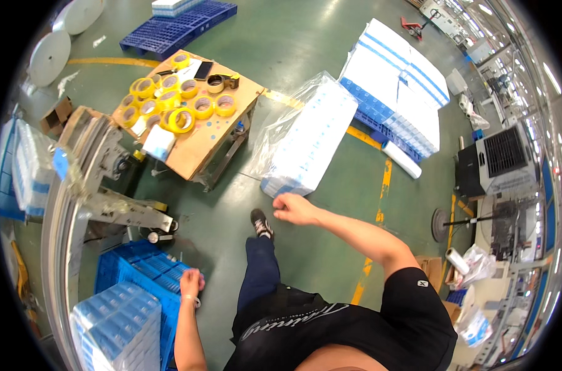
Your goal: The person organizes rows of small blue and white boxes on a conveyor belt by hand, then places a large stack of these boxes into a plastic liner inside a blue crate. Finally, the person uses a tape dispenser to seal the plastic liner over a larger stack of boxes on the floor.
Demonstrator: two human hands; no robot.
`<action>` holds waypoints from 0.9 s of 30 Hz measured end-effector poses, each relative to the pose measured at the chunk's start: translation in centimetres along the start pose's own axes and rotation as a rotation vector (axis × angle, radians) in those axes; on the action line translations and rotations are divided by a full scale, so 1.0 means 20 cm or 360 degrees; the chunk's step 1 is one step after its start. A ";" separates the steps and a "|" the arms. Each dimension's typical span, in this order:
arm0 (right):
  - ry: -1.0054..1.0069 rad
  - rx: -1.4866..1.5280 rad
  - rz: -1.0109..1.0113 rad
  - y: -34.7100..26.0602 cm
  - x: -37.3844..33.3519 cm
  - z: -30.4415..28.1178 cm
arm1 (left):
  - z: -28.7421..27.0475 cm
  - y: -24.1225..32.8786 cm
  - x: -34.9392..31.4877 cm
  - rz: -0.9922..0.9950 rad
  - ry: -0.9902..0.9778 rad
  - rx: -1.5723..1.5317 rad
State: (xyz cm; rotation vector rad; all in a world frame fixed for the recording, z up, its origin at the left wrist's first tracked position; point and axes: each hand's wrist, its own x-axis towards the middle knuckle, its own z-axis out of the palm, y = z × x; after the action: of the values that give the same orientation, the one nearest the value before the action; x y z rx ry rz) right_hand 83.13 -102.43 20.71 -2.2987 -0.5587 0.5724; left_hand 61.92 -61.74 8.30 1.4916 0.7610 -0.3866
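My right hand [293, 209] is held out in front of me, its fingers curled in and nothing visible in them. In the picture it overlaps the near end of a long block of white and blue packs [312, 139] standing on the floor, partly covered by loose clear film [279, 133]. Whether the hand touches the block I cannot tell. Lower left, my left hand [190, 283] hangs beside a blue plastic crate [129, 255]. Its fingers look curled; what they hold, if anything, is hidden. A film-wrapped stack of blue and white packs [117, 324] stands by that crate.
A wooden-topped table [197, 157] carries several yellow tape rolls [203, 107], a tape dispenser [231, 80] and a phone [203, 70]. A metal machine frame [77, 204] stands left. Ahead right are a loaded pallet [392, 86] and a white film roll [401, 159]; farther right, an air cooler [494, 159].
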 end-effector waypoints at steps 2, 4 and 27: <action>-0.0001 -0.0141 0.0151 0.32 0.33 -0.15 | 0.34 0.10 0.46 0.0130 -0.0062 -0.0073; 0.0034 -0.0319 0.0188 0.65 0.60 -0.37 | 0.73 0.24 0.91 -0.0049 -0.0098 0.0190; -0.0321 -0.0063 -0.0082 1.98 1.82 -1.56 | 2.78 1.91 2.59 0.0626 0.0088 0.1390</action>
State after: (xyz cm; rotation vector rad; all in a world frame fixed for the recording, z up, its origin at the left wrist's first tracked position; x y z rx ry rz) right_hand 138.50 -125.64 4.44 -2.2704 -0.7291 0.7801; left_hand 136.25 -101.54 -2.60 2.4246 0.3115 -0.3955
